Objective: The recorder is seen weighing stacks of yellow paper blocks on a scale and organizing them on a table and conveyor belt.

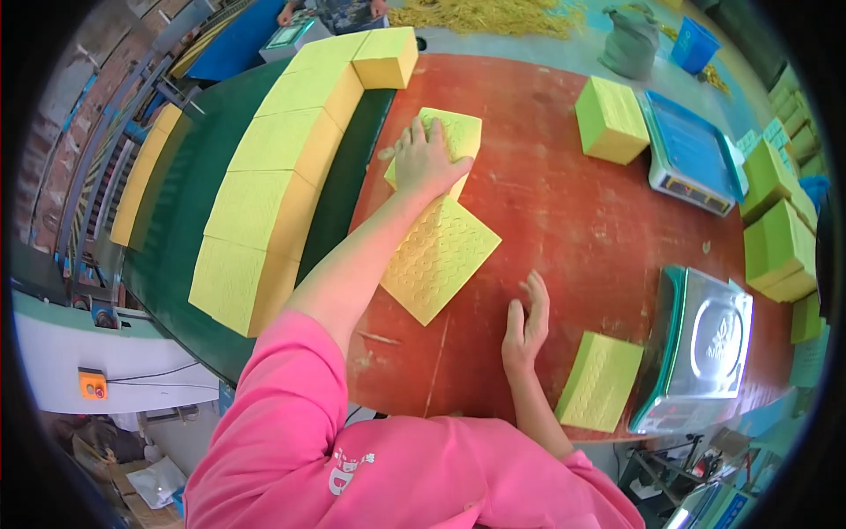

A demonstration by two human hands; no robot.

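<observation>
My left hand [425, 161] reaches far over the red table and lies flat, fingers spread, on a yellow paper piece [463, 132]. Closer to me, partly beneath my left wrist, lies a second yellow paper piece [441, 260] with rows of curved marks, turned cornerwise. I cannot tell whether each is one sheet or a thin stack. My right hand [526, 326] hovers at the right of these, empty, its fingers and thumb apart. Nearest to it stands a yellow paper block [601, 381], toward the table's front edge.
A row of yellow paper blocks [282, 132] stands on the green conveyor belt [189, 212] at left. On the red table [520, 115] are another block [611, 121], a blue-topped scale [692, 145] and a metal-topped scale [714, 339]. More blocks [780, 251] are stacked at right. A person's hand [285, 15] shows far off.
</observation>
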